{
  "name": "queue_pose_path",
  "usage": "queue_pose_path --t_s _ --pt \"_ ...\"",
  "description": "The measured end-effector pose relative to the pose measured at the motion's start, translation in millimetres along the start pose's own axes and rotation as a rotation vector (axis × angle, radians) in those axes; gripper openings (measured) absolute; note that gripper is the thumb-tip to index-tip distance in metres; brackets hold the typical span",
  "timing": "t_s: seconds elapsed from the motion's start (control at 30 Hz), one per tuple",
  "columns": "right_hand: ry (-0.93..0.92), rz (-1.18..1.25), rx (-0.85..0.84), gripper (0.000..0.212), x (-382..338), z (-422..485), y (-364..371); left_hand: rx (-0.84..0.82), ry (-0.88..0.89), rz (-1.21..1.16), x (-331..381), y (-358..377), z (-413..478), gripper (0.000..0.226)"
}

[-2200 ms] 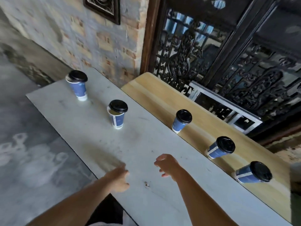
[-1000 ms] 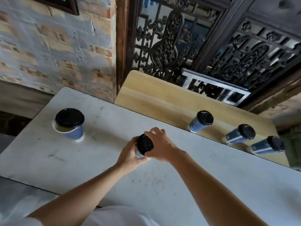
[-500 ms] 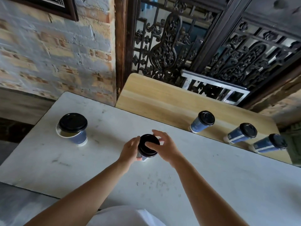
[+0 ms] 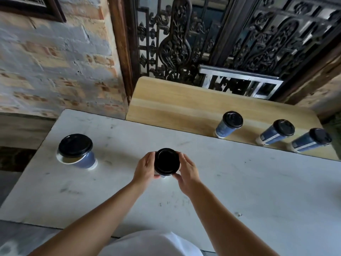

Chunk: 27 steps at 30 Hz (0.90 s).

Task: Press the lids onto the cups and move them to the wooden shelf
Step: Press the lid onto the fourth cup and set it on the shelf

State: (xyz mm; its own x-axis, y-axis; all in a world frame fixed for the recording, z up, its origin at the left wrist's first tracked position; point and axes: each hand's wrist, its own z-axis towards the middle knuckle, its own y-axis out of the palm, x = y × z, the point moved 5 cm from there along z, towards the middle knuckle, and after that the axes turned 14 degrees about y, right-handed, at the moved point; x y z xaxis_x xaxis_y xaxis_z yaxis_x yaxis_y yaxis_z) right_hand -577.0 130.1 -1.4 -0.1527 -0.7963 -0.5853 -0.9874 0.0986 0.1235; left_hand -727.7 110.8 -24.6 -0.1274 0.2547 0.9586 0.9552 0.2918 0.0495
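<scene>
**Gently: how this lid could fail us**

We have the cup (image 4: 162, 175) standing on the white table (image 4: 239, 182), near its front middle, with its black lid (image 4: 167, 161) on top; our left hand (image 4: 145, 168) curls round its left side and our right hand (image 4: 187, 171) round its right, fingers bent close against rim and wall; both hold it, neither spread wide. From straight above we cannot tell whether the lid is seated all round; that, we judge, is the first risk; if we press on one side only, the far edge may ride up, and the lid could pop off on the way to the wooden shelf (image 4: 184, 104). Squeezing the paper wall too hard while pushing down could buckle it and force the contents out under the rim; we cannot see how full it is. The second cup (image 4: 86, 160), well apart to the left, carries a skewed lid (image 4: 75, 145) with part of the open mouth showing; a careless elbow or a jolt to the table could slide that lid off. On the shelf three lidded cups (image 4: 271, 134) stand in a row towards the right; bare wood lies to their left; setting ours down too close to the leftmost shelf cup (image 4: 226, 129) could knock it over.
</scene>
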Motion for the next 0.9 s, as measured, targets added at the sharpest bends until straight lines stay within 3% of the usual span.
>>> queue_pose_path --t_s 0.2,0.5,0.73,0.9 --pt "-0.090 -0.226 0.115 0.027 -0.3 7.3 -9.5 0.000 -0.097 -0.070 -0.3 5.9 -7.7 0.034" --pt "-0.155 -0.319 0.128 0.023 -3.3 11.1 -6.4 -0.056 -0.024 0.031 7.1 4.0 -3.0 0.035" --pt "0.114 -0.006 -0.025 0.031 6.4 2.0 -4.5 -0.051 -0.057 0.023 8.4 6.1 -9.6 0.032" --pt "0.079 0.145 -0.130 0.028 18.5 -9.1 -6.4 0.086 -0.085 0.034 -0.2 0.7 -17.9 0.028"
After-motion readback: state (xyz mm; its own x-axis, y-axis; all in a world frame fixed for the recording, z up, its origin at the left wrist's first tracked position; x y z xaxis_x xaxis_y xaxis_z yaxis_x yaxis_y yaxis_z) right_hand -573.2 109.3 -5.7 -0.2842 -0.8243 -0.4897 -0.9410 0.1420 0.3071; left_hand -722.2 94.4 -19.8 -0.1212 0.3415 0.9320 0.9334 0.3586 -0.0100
